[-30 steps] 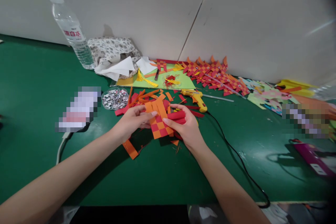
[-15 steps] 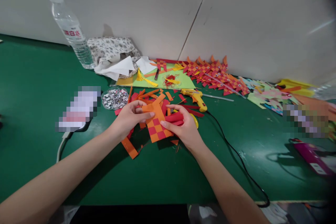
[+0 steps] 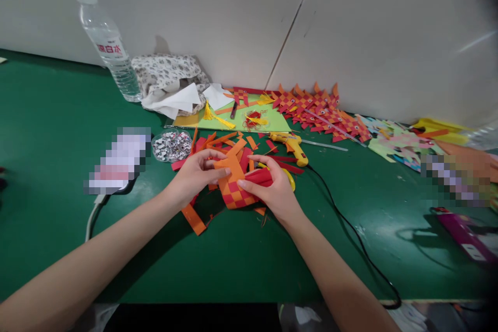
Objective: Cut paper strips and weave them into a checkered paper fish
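Both hands hold a woven checkered piece of red and orange paper strips just above the green table. My left hand pinches its upper left edge, thumb on the orange strips. My right hand grips the red strips on its right side, fingers curled. Loose red and orange paper strips lie under and behind the piece, and one orange strip lies near my left wrist.
A yellow glue gun with a black cord lies right of my hands. A dish of googly eyes, a water bottle, a patterned pouch, a green sheet and finished woven fish sit behind.
The woven piece has tipped and dropped lower toward the table, and both hands have shifted their grip slightly on its strips.
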A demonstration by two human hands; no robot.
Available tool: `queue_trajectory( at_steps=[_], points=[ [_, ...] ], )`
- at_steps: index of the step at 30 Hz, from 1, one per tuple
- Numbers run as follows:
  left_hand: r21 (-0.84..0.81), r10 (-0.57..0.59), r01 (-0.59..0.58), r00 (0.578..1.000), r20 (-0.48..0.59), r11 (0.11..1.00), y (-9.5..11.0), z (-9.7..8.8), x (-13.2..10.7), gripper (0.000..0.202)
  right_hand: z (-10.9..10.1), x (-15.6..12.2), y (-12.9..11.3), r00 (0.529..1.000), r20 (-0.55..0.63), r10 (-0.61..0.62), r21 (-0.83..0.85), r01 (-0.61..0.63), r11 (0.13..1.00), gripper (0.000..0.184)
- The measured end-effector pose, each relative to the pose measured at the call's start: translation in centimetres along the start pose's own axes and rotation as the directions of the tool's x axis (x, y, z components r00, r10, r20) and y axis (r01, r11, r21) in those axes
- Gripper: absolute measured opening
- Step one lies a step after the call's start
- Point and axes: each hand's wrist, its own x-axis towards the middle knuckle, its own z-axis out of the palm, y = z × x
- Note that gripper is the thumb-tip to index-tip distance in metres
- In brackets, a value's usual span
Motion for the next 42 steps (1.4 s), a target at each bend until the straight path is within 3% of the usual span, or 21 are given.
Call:
queue_trajectory(
  at_steps=[7,14,21,26,30,35,42],
  points=[
    [0.027,0.036,-0.035,0.998,-0.044,0.999,0.3,0.2,-0.2,0.031,0.1,0.0,0.0,1.0,0.003,0.008,-0.007,-0.008,1.0,0.052],
    [0.03,0.045,-0.044,0.998,-0.042,0.999,0.1,0.1,-0.1,0.028,0.0,0.1,0.2,0.999,0.046,0.029,0.069,-0.032,0.997,0.058],
    [0.022,0.077,-0.076,0.997,-0.031,0.997,0.0,-0.1,-0.2,0.028,-0.1,0.2,0.4,0.998,0.063,0.022,0.036,-0.024,0.999,0.055],
    [-0.055,-0.052,0.051,0.999,-0.016,0.997,0.3,0.6,-0.4,0.047,-0.1,0.3,0.8,0.999,-0.044,-0.002,0.075,0.005,0.997,0.053],
    [-0.051,-0.193,0.198,0.978,0.077,0.979,0.5,1.0,-0.8,0.061,0.0,0.3,0.6,0.996,-0.087,0.019,0.148,-0.006,0.989,0.055],
    [-0.085,-0.212,0.225,0.967,0.143,0.971,0.5,1.2,-1.0,0.073,0.3,0.1,0.2,0.99,-0.136,0.042,0.202,-0.014,0.979,0.058],
    [-0.266,-0.247,0.251,0.968,0.047,0.931,0.6,1.1,-0.6,0.044,0.4,0.4,0.2,0.982,-0.179,0.051,0.392,0.024,0.92,0.066]
  ],
)
